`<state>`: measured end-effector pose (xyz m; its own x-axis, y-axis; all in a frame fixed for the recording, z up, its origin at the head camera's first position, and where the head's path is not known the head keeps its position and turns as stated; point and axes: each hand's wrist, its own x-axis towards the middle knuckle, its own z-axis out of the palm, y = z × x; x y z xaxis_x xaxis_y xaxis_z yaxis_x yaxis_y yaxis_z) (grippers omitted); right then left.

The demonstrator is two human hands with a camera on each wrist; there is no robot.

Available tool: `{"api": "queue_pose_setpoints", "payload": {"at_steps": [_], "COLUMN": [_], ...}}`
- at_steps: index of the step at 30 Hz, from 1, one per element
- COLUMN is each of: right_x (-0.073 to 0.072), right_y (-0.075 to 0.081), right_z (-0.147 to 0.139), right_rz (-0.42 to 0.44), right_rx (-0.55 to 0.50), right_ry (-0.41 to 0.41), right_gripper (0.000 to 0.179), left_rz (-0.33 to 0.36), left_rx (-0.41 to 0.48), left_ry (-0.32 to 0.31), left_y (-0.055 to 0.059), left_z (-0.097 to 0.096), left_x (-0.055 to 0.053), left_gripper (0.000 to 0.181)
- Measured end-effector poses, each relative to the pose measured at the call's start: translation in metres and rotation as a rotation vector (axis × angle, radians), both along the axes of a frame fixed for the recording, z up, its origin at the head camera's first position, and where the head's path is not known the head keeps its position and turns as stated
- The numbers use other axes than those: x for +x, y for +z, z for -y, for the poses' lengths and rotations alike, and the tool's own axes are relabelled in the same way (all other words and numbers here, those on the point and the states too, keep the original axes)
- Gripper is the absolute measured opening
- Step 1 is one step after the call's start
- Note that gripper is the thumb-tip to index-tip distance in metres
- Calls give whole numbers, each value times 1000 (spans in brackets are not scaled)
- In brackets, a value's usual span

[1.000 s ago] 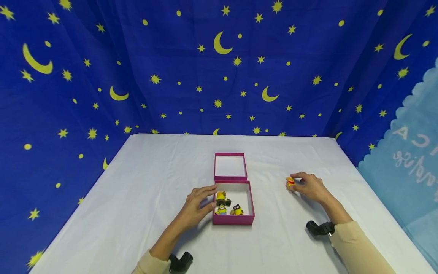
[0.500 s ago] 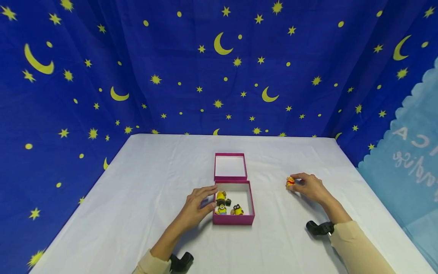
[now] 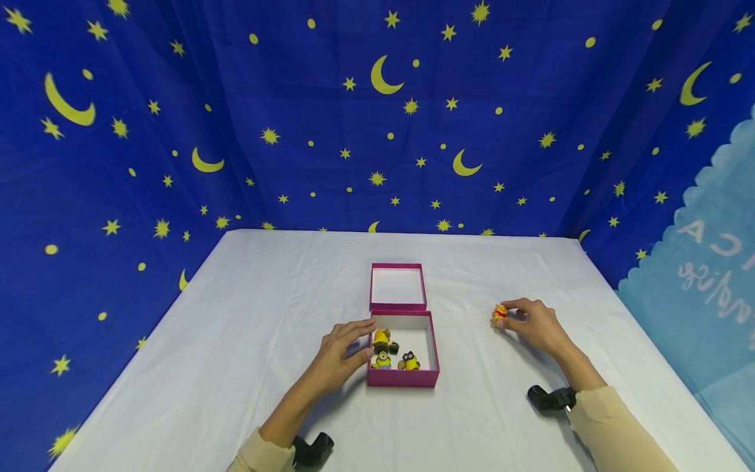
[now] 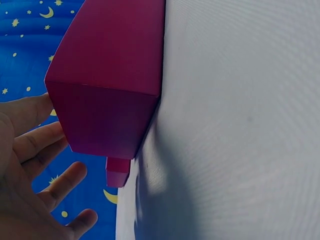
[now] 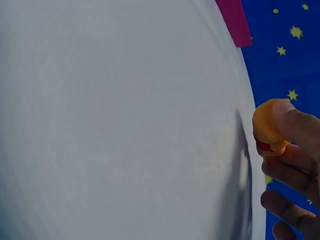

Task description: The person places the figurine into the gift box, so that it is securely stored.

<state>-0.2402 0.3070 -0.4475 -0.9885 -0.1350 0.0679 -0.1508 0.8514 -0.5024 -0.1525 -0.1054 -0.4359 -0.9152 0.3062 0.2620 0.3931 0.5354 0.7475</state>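
In the head view my right hand (image 3: pixel 538 324) pinches a small orange-yellow bear figurine with a red shirt (image 3: pixel 499 316) between thumb and fingers, right of the box. The right wrist view shows the thumb over the rounded orange side of the figurine (image 5: pixel 266 122). A magenta box with a white inside (image 3: pixel 404 378) stands mid-table, holding yellow minion figurines (image 3: pixel 411 361) in its near left part. My left hand (image 3: pixel 339 357) spreads its fingers along the box's left wall, fingertips right at the rim; the left wrist view shows these fingers (image 4: pixel 37 140) extended beside the magenta wall.
The matching magenta lid (image 3: pixel 398 307) lies inside up directly behind the box. White cloth (image 3: pixel 283 295) covers the table. A blue curtain with moons and stars (image 3: pixel 330 118) closes off the back and sides, with a light-blue panel (image 3: pixel 708 295) at the right.
The right hand has tilted the bear figurine slightly, shifting it a little to the left. The left hand, the box and the figurines inside it stay in place.
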Motion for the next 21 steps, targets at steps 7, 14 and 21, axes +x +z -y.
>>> {"api": "queue_pose_setpoints", "payload": {"at_steps": [7, 14, 21], "right_x": [9, 17, 23], "right_y": [8, 17, 26], "right_z": [10, 25, 40], "right_rz": [-63, -134, -152], "right_rx": [-14, -40, -57], "right_ry": [33, 76, 96], "right_gripper": [55, 52, 51], "left_rz": [7, 8, 8], "left_rx": [-1, 1, 0], "left_ry": [10, 12, 15], "left_y": [1, 0, 0], "left_z": [0, -1, -1], "left_x": [0, 1, 0], "left_gripper": [42, 42, 42]}}
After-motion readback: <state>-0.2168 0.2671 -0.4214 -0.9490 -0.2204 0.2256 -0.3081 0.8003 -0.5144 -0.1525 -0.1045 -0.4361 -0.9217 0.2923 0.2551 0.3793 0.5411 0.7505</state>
